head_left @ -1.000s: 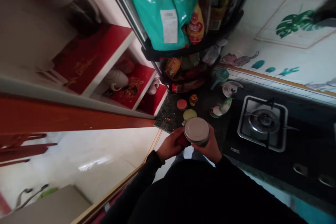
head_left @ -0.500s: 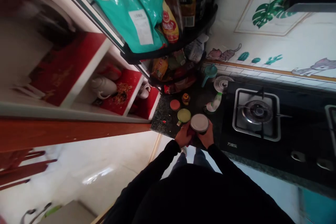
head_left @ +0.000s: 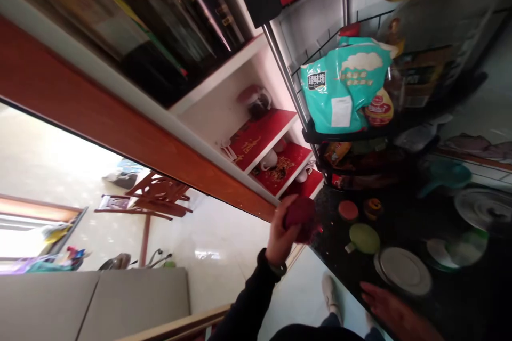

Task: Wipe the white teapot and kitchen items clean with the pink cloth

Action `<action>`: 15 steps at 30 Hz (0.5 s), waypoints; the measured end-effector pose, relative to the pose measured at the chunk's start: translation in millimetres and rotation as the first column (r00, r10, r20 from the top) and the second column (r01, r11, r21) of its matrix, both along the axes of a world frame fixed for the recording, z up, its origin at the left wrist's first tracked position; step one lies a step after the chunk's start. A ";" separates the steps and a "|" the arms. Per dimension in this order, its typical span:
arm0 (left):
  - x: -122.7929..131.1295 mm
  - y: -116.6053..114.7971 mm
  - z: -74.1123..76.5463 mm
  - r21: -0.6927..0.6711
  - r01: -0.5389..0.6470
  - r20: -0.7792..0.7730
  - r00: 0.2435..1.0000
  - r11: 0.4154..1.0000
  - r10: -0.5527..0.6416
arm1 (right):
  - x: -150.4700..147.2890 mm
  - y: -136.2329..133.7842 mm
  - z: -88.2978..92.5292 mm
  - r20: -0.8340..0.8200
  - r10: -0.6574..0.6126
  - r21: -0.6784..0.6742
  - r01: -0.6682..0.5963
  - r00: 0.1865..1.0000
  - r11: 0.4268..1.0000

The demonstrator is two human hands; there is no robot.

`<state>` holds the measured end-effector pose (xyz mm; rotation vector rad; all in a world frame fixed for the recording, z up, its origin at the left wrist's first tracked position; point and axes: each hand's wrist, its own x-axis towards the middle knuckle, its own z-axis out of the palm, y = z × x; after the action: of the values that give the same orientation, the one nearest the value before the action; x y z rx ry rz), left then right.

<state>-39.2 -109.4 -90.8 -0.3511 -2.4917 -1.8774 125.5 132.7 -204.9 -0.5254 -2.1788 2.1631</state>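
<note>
My left hand point(head_left: 279, 237) is closed round a dark red object point(head_left: 301, 216), raised near the counter's left corner, by the shelves; blur hides what the object is. Lower right, my right hand point(head_left: 394, 309) is stretched out with nothing visible in it, close to a round pale lid point(head_left: 406, 270) on the dark counter. A green-lidded jar point(head_left: 364, 238), a pink lid point(head_left: 348, 210) and a small orange-topped jar point(head_left: 373, 208) stand behind that lid. To its right lies a clear container with a green rim point(head_left: 466, 249).
A black corner rack point(head_left: 340, 134) holds a teal bag point(head_left: 346, 88) and other packets. Shelves with red liners point(head_left: 264, 138) and white cups stand left of it. An orange-brown frame edge point(head_left: 160, 157) runs along the shelves. A metal lid point(head_left: 484, 208) lies at the far right.
The view has swung left. My left hand has left the pale-lidded container and lifted the dark red object toward the shelves. My right hand has let go of that container, which now stands on the counter.
</note>
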 end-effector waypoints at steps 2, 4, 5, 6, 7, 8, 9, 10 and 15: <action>-10.6 -14.1 25.6 0.024 -0.108 -0.132 0.985 0.994 0.110 | -39.8 -1.0 58.0 -0.092 0.179 -0.034 -0.182 0.980 0.983; -16.6 -23.9 41.0 0.058 -0.181 -0.187 0.964 0.982 0.189 | -101.2 -8.9 122.5 -0.265 0.342 0.109 -0.324 0.901 0.940; -17.8 -27.2 46.1 0.069 -0.205 -0.187 0.959 0.976 0.214 | -137.5 -17.6 153.6 -0.390 0.370 0.198 -0.316 0.844 0.928; -18.1 -29.6 49.8 0.071 -0.223 -0.174 0.957 0.972 0.232 | -175.5 -30.0 182.1 -0.506 0.407 0.294 -0.292 0.760 0.910; -17.6 -31.3 52.7 0.065 -0.235 -0.156 0.958 0.970 0.242 | -213.6 -45.9 207.1 -0.567 0.449 0.395 -0.251 0.691 0.884; -16.8 -32.3 54.9 0.052 -0.245 -0.137 0.959 0.968 0.250 | -250.0 -64.7 228.1 -0.581 0.509 0.504 -0.210 0.635 0.838; -16.0 -32.8 56.7 0.037 -0.252 -0.117 0.960 0.967 0.255 | -283.1 -85.5 245.1 -0.547 0.575 0.615 -0.174 0.609 0.769; -15.3 -33.0 58.3 0.027 -0.259 -0.099 0.960 0.966 0.260 | -312.1 -107.1 258.4 -0.480 0.629 0.715 -0.142 0.611 0.684; -16.9 -31.0 64.7 0.064 -0.272 -0.036 0.961 0.960 0.275 | -386.4 -194.1 288.9 -0.114 0.766 0.884 -0.287 0.632 0.369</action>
<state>-56.1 -140.4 -26.2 -0.0424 -2.3101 -1.8056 -260.9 -61.4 84.0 0.9012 -2.8007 0.8541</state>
